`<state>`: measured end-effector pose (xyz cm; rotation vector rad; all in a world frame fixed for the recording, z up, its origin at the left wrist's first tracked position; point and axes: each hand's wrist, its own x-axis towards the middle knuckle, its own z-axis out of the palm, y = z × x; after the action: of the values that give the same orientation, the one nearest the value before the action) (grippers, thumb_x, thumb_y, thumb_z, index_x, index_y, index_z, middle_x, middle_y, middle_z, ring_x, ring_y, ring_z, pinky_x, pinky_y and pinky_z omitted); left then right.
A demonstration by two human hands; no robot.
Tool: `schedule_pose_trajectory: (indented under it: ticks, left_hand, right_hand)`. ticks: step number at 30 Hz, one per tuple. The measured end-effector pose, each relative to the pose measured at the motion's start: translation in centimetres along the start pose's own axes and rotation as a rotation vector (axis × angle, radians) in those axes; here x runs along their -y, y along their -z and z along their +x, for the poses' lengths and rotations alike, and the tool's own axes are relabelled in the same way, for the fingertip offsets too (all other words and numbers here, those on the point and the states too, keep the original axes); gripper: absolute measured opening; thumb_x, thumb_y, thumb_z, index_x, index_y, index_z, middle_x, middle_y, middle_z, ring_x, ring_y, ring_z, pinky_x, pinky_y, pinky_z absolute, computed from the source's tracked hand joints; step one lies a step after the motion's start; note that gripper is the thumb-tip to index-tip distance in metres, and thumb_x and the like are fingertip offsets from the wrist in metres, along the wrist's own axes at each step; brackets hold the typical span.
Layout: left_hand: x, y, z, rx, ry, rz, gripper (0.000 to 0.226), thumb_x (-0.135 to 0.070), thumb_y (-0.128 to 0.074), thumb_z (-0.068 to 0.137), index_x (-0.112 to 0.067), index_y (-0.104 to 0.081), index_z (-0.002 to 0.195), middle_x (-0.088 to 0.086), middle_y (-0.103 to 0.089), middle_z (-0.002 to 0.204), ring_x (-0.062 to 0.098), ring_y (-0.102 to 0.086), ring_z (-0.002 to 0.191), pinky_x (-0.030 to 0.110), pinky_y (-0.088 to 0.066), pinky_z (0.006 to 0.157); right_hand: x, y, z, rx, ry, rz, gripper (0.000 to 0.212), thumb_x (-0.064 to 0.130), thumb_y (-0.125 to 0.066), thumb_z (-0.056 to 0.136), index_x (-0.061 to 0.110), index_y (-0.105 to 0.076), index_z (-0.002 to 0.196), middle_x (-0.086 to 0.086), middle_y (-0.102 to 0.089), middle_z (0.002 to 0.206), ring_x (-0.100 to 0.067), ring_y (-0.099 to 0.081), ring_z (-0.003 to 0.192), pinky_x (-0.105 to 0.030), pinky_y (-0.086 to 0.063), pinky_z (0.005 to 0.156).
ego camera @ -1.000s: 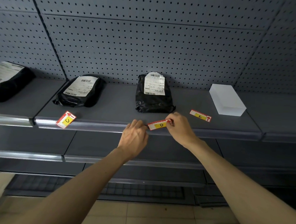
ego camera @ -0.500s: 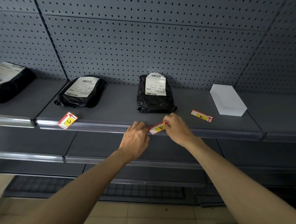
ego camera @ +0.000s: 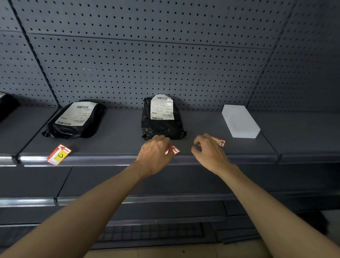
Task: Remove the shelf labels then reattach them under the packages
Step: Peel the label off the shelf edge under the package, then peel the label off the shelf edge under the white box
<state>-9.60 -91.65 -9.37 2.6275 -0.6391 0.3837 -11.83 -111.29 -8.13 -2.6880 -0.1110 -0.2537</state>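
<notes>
D label (ego camera: pixel 172 149) on shelf lip just in front of middle black package (ego camera: pixel 162 118) | left hand (ego camera: pixel 154 154) fingers curled on its left end | right hand (ego camera: pixel 208 151) loosely curled, empty | thin light card, bends easily; pinch the ends

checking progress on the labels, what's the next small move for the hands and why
Probably the left hand lowers the red and white paper label it pinches onto the grey shelf's front rail, below the upright black plastic package. The label is off the rail, and the right hand holds nothing.
</notes>
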Motion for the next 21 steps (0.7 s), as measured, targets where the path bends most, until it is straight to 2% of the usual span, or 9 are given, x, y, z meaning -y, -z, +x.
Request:
schedule_pose_trajectory:
  ticks: [3, 5, 7, 10, 15, 21]
  left_hand:
    - [-2.9, -0.9, 2.7, 0.036, -0.097, -0.032, 0.012, -0.019, -0.054, 0.088, -0.009, -0.060, 0.087, 0.008, -0.063, 0.087, 0.028, -0.058, 0.089, 0.040, -0.051, 0.072]
    - [-4.7, -1.9, 4.5, 0.061, -0.152, 0.005, 0.014, -0.018, -0.054, 0.089, -0.008, -0.062, 0.092, 0.009, -0.063, 0.090, 0.028, -0.057, 0.091, 0.041, -0.050, 0.075]
    - [-6.6, -3.2, 6.5, 0.068, -0.171, 0.036, 0.015, -0.020, -0.053, 0.091, -0.008, -0.062, 0.096, 0.009, -0.063, 0.095, 0.027, -0.056, 0.094, 0.040, -0.048, 0.079]
    - [-8.7, -5.0, 9.1, 0.154, -0.137, 0.085, 0.019, -0.021, -0.053, 0.093, -0.010, -0.059, 0.107, 0.010, -0.061, 0.106, 0.028, -0.053, 0.105, 0.041, -0.047, 0.087]
    - [-11.6, -8.1, 13.0, 0.339, -0.036, 0.201, 0.036, -0.018, -0.051, 0.092, -0.013, -0.052, 0.128, 0.012, -0.050, 0.129, 0.030, -0.042, 0.124, 0.043, -0.040, 0.102]
    - [-12.7, -10.3, 14.6, 0.452, 0.040, 0.291, 0.042, -0.034, -0.054, 0.086, -0.016, -0.054, 0.124, 0.012, -0.046, 0.130, 0.030, -0.040, 0.124, 0.044, -0.038, 0.104]
  right_hand:
    - [-3.6, 1.7, -0.2, -0.021, -0.054, -0.030, 0.017, 0.022, -0.057, 0.094, 0.007, -0.062, 0.100, -0.010, -0.056, 0.104, -0.026, -0.062, 0.079, -0.041, -0.053, 0.069]
    - [-6.0, 2.5, 0.3, -0.020, -0.081, -0.053, 0.019, 0.022, -0.058, 0.094, 0.005, -0.062, 0.102, -0.011, -0.055, 0.103, -0.027, -0.060, 0.079, -0.036, -0.046, 0.064]
    - [-8.6, 3.1, 1.3, -0.012, -0.093, -0.046, 0.018, 0.021, -0.059, 0.093, 0.004, -0.062, 0.101, -0.012, -0.055, 0.102, -0.028, -0.059, 0.079, -0.037, -0.047, 0.064]
    - [-11.0, 3.6, 2.6, 0.021, -0.104, -0.037, 0.019, 0.021, -0.060, 0.092, 0.004, -0.061, 0.100, -0.013, -0.053, 0.105, -0.030, -0.059, 0.078, -0.045, -0.053, 0.069]
    - [-14.2, 3.5, 5.1, 0.138, -0.102, -0.041, 0.036, 0.030, -0.064, 0.091, 0.002, -0.057, 0.112, -0.015, -0.048, 0.117, -0.032, -0.060, 0.085, -0.044, -0.052, 0.075]
    - [-15.3, 2.4, 6.7, 0.278, -0.091, -0.039, 0.049, 0.035, -0.071, 0.084, 0.006, -0.052, 0.117, -0.019, -0.039, 0.133, -0.035, -0.059, 0.099, -0.036, -0.043, 0.074]
